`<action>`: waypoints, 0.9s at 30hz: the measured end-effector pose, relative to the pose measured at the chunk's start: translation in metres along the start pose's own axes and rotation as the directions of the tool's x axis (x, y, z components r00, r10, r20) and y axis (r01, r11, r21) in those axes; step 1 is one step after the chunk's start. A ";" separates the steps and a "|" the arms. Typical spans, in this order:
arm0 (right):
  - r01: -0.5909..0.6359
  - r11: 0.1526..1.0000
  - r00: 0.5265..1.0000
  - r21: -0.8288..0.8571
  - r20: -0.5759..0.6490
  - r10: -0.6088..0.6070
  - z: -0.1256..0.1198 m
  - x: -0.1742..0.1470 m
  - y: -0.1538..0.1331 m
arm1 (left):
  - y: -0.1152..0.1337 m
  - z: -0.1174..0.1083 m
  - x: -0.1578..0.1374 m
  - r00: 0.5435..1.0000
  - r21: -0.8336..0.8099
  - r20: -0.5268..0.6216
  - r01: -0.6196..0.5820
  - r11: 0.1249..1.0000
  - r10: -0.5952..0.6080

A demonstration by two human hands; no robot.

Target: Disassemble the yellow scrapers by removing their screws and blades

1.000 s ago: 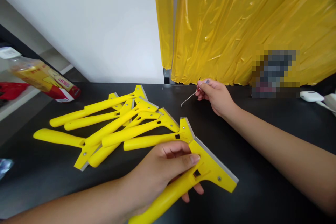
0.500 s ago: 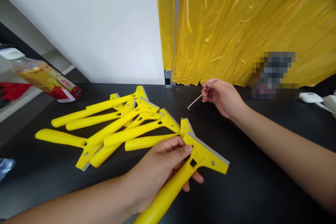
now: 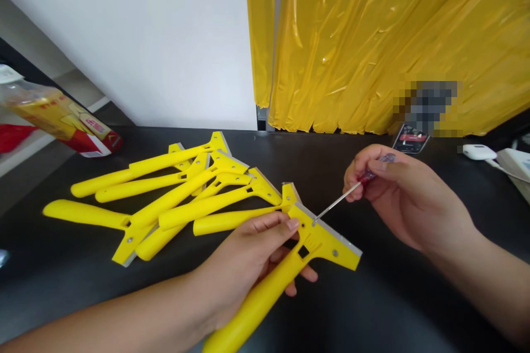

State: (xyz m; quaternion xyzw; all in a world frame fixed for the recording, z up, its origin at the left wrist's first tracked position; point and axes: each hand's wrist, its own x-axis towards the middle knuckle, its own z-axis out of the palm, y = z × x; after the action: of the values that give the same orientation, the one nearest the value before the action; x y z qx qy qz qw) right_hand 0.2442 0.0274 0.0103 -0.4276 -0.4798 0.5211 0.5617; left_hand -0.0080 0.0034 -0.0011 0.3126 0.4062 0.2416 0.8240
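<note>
Misalignment risks slippage: left hand [image 3: 252, 251] grips T-shaped yellow plastic scraper [image 3: 285, 278], right hand [image 3: 409, 193] pinches slim purple-handled metal screwdriver [image 3: 337, 202].

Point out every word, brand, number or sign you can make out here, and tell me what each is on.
I can read none with certainty.
Drink bottle: printed characters on its label, too blurred to read.
Smartphone: marks on its screen, too small to read, partly pixelated.
Yellow scraper in the left hand: fine marks near its square hole, too small to identify as lettering.
</note>
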 end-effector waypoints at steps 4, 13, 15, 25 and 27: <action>0.099 0.995 0.995 -0.030 -0.025 -0.100 0.001 -0.009 0.004 | 0.000 0.001 -0.001 1.000 0.006 -0.009 0.008 1.000 -0.008; 0.220 0.965 0.975 -0.145 0.058 -0.214 -0.001 -0.023 0.010 | 0.000 0.001 -0.001 1.000 0.000 -0.023 -0.005 1.000 0.005; 0.241 0.957 0.970 -0.159 0.077 -0.232 -0.002 -0.024 0.010 | 0.001 0.001 -0.002 1.000 -0.004 -0.021 -0.006 1.000 0.006; 0.348 0.882 0.934 -0.317 0.203 -0.295 -0.004 -0.042 -0.002 | -0.001 0.002 -0.003 1.000 0.015 -0.022 -0.002 1.000 0.002; 0.407 0.844 0.907 -0.349 0.265 -0.328 -0.003 -0.043 -0.005 | -0.001 0.002 -0.002 1.000 0.024 -0.024 0.004 1.000 -0.003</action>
State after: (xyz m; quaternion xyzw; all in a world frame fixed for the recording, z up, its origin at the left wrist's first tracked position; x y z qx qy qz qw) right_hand 0.2480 -0.0160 0.0112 -0.3788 -0.7011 0.3345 0.5031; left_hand -0.0074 0.0004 0.0003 0.3189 0.4194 0.2390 0.8157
